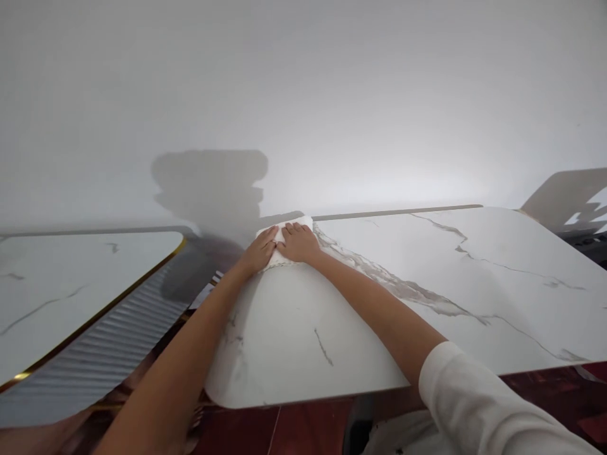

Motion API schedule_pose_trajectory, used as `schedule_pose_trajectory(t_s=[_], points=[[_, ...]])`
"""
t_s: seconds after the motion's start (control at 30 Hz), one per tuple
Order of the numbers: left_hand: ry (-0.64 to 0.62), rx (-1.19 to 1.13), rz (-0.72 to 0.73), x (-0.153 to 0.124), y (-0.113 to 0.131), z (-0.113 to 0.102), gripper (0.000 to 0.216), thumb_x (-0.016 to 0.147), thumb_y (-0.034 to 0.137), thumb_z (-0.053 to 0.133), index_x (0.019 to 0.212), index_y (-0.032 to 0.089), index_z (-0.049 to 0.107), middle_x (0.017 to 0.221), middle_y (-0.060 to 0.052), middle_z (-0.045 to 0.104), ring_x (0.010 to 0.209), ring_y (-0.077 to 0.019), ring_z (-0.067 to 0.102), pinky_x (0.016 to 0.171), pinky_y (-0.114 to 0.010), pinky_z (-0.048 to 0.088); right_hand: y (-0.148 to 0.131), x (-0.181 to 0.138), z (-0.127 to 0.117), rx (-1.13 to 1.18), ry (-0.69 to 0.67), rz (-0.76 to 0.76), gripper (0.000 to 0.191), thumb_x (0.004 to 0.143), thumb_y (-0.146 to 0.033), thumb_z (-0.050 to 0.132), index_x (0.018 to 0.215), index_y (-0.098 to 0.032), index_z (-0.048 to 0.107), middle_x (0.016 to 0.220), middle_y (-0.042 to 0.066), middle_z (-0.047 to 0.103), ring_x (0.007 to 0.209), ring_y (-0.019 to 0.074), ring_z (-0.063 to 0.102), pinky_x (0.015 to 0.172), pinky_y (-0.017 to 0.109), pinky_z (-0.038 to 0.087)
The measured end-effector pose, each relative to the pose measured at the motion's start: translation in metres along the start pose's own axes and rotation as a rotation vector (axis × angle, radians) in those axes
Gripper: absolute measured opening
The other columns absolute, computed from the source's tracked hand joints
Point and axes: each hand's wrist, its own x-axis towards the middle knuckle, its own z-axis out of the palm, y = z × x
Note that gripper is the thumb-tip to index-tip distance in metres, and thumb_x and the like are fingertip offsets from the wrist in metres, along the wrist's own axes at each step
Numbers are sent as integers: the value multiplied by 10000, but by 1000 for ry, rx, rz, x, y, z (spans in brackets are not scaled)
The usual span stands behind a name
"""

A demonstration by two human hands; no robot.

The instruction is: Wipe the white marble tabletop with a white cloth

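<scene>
A folded white cloth (284,259) lies at the far left corner of a white marble-patterned table (450,265). My left hand (262,248) is closed over the cloth's left part, fingers pointing away from me. Beside it, my right hand (300,241) presses and grips the cloth with slightly bent fingers. The two hands touch or nearly touch at the thumbs. Both arms are stretched far across the tabletop. The palms and the underside of the cloth are hidden.
To the left stands a second white marble-patterned piece (71,284) with a gold edge and a ribbed grey side (109,344). A gap separates it from the table. Behind both rises a pale wall (355,107) with shadows. Dark red flooring (294,430) shows below.
</scene>
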Motion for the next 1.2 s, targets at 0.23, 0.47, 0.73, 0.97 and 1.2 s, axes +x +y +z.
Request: schedule_pose_trajectory(t_s=[0.23,0.47,0.73,0.97,1.2], points=[[37,2,-30,-83,32,-27,582,919,343,191,1451,141,311,1479,-119,401,1373,-267,359,1137,-478,299,-56,-52,-12,9,47,-64,541,953,-368,441,1335,15,472,1420,192,456,1316,297,370,1094,399,282],[24,172,-40,-169,104,-63,583,909,292,208,1468,138,264,1480,-120,397,1371,-284,359,1143,-496,304,-105,-122,-40,78,-16,-106,587,945,-354,432,1374,47,414,1455,206,403,1342,320,330,1118,423,239],[50,206,-142,-213,174,-68,626,828,265,310,1448,185,352,1372,-106,529,1314,-307,439,1121,-538,357,-109,-188,-75,132,-109,-231,583,933,-330,413,1398,23,400,1480,193,369,1369,304,304,1132,428,229],[62,234,-173,-176,215,-47,549,894,252,247,1402,101,391,1417,-140,477,1358,-289,375,1134,-524,320,-70,-196,-87,150,-167,-229,580,934,-285,382,1424,23,359,1491,184,354,1382,297,279,1136,430,206],[28,227,-100,-103,179,-33,519,881,212,257,1320,52,484,1366,-172,523,1345,-282,397,1145,-506,288,-29,-137,-66,86,-146,-174,557,936,-287,390,1418,-7,383,1486,162,373,1372,276,304,1123,404,215]])
